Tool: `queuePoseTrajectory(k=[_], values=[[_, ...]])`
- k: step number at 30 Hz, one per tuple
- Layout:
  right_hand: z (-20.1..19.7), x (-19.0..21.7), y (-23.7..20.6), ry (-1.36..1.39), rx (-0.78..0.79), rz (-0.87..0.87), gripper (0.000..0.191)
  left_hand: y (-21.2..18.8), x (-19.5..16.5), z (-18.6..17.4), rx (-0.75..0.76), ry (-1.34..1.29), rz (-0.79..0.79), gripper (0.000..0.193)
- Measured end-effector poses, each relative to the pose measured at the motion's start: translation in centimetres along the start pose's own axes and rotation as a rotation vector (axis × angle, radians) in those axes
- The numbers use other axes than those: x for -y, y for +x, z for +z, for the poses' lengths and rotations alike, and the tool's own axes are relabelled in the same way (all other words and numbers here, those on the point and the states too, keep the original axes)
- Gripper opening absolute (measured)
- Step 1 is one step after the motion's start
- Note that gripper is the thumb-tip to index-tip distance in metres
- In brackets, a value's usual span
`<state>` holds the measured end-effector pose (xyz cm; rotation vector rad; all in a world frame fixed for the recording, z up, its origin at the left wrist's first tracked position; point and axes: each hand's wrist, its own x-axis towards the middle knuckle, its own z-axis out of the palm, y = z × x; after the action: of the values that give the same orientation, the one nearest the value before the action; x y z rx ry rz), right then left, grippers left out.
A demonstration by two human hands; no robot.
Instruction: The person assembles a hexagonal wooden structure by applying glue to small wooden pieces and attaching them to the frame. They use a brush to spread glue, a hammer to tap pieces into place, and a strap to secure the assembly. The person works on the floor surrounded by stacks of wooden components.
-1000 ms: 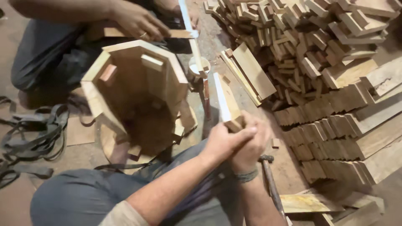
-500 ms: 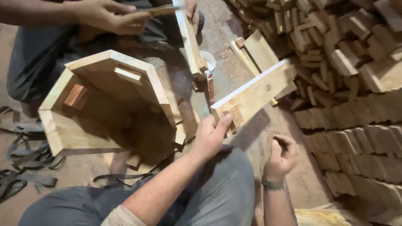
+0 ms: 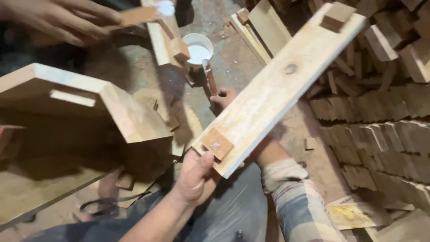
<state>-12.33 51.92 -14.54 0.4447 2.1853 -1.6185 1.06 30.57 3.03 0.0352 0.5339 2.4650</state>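
My left hand (image 3: pixel 195 172) grips the near end of a long pale plank (image 3: pixel 277 89), thumb beside a small square block (image 3: pixel 217 143) stuck on its face. A second block (image 3: pixel 338 15) sits at the far end. My right forearm, in a plaid sleeve (image 3: pixel 291 192), passes under the plank. My right hand (image 3: pixel 222 96) shows just beyond it, closed on a brown stick (image 3: pixel 210 80) that dips into a white cup of white glue (image 3: pixel 198 47).
A many-sided wooden box (image 3: pixel 89 107) lies on its side at left. Another person's hand (image 3: pixel 67 20) at top left holds a small wood piece over a second plank (image 3: pixel 163 38). Stacked wood offcuts (image 3: pixel 380 121) fill the right side.
The plank has turned its broad face up and swung across my lap. My right hand has left my knee, reached forward under the plank and taken the stick at the cup.
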Motion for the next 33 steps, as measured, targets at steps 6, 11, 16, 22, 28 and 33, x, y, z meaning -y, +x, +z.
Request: queuePoseTrajectory(k=[6,11,16,22,28,33], values=[[-2.6,-6.4,-4.5,0.016,-0.104,-0.204,0.03,-0.2,-0.9,0.0,-0.048,-0.006,-0.066,0.076],[-4.7,-10.4,-9.5,-0.061,-0.314,-0.468,0.028,-1.5,-0.5,-0.8,-0.008,0.047,-0.039,0.078],[-6.6,-13.0,-12.9,-0.025,-0.499,-0.052,0.023,-5.5,-0.8,-3.9,-0.182,0.272,0.019,0.079],[-11.7,-10.3,-13.2,0.097,-0.289,-0.071,0.027,-14.3,-3.9,-7.1,-0.25,0.499,0.028,0.072],[-14.4,0.2,-13.4,-0.539,-0.568,-0.381,0.03,-14.8,-4.1,-6.1,-0.219,0.861,-0.021,0.047],[-11.4,8.4,-9.9,-1.153,-0.515,-0.536,0.011,-11.6,-5.0,-4.6,-0.187,1.289,0.224,0.028]])
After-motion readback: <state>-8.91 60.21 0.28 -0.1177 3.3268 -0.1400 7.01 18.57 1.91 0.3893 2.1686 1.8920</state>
